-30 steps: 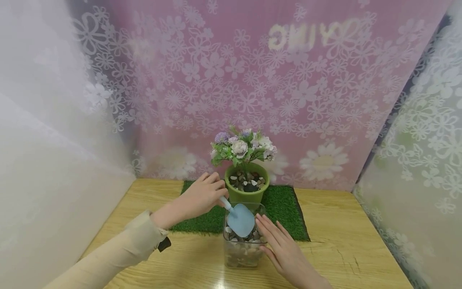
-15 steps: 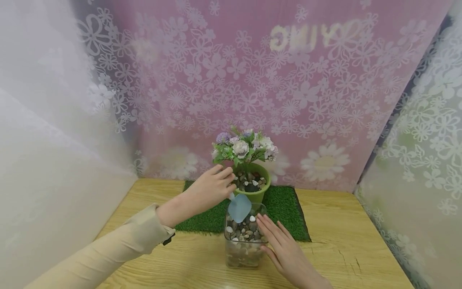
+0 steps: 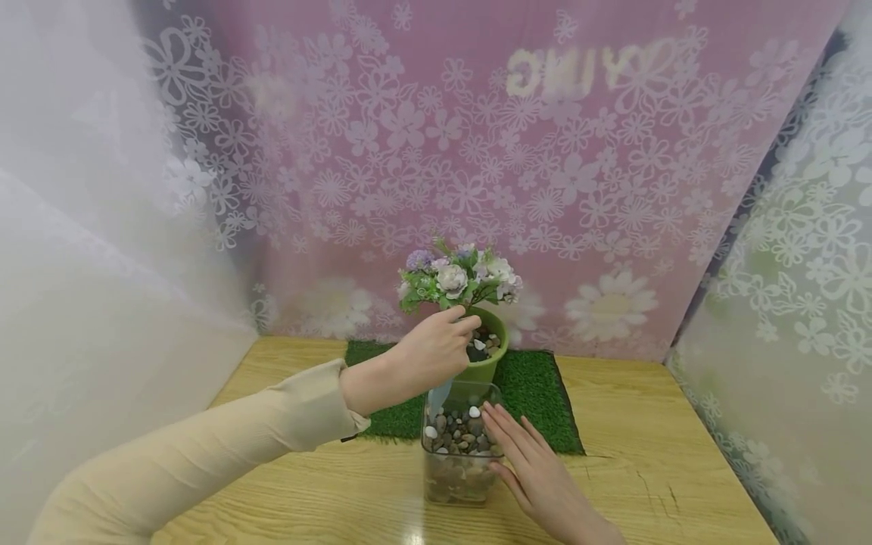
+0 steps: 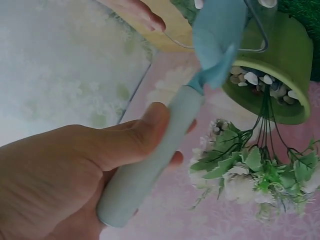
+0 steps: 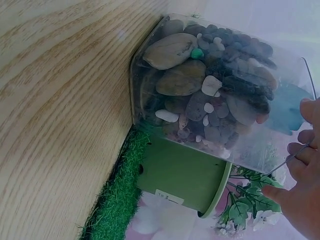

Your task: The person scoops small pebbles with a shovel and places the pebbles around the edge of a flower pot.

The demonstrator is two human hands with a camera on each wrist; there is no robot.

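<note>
In the head view my left hand (image 3: pixel 429 352) is over the near left side of a green pot of flowers (image 3: pixel 492 369). It grips the pale handle (image 4: pixel 150 160) of a small blue trowel (image 4: pixel 217 37), thumb along the handle in the left wrist view. The trowel's blade (image 3: pixel 439 395) points down into a clear plastic container (image 3: pixel 458 484) holding several mixed pebbles (image 3: pixel 465 437). My right hand (image 3: pixel 538 473) rests against the container's right rim, its fingers straight in the head view. My left hand partly hides the pot.
Green artificial turf (image 3: pixel 538 401) lies under the pot on the wooden table (image 3: pixel 633 469). White and purple flowers (image 3: pixel 453 280) rise above pebbles inside the pot. A pink floral curtain (image 3: pixel 436 151) hangs behind, with pale sheets at both sides.
My left hand has moved right, up to the pot's front. The trowel has turned from flat over the pebbles to edge-on, blade down at the container's left. My right hand keeps its place.
</note>
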